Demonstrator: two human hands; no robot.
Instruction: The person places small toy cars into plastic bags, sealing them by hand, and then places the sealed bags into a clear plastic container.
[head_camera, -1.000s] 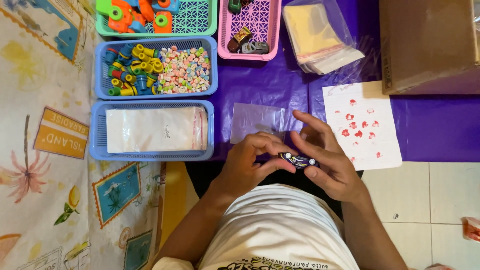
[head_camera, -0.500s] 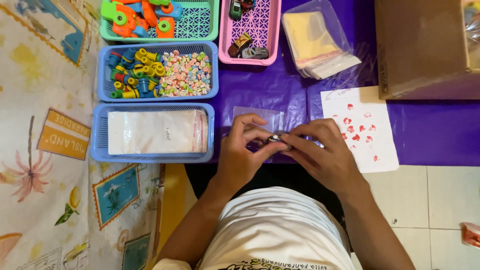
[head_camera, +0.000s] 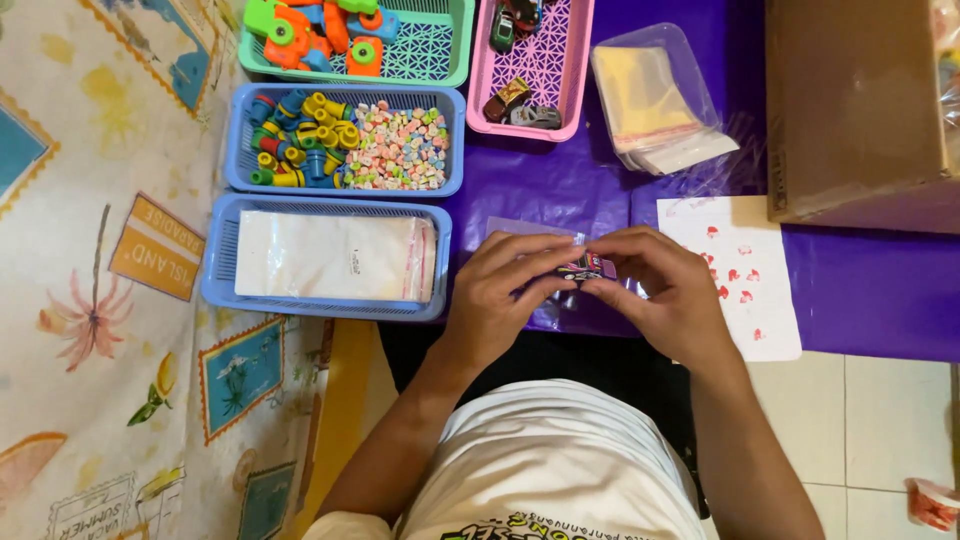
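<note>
The small toy car (head_camera: 588, 267) is largely covered by the fingertips of the left hand (head_camera: 505, 290) and right hand (head_camera: 665, 290), so its shape cannot be told. The clear bag (head_camera: 545, 290) beneath is mostly hidden by both hands. The green basket (head_camera: 440, 50), the pink basket (head_camera: 572, 70) and the cardboard box (head_camera: 850, 110) are cut off by the top edge. The red-and-white object (head_camera: 935, 503) is cut off at the right edge.

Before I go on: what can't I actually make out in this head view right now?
- Small toy car: mostly covered by the fingers of the left hand and right hand.
- Clear plastic bag: largely under the hands; open or sealed, cannot tell.
- Green basket and pink basket: cut off by the top edge.
- Cardboard box: contents hidden; cut off at top.
</note>
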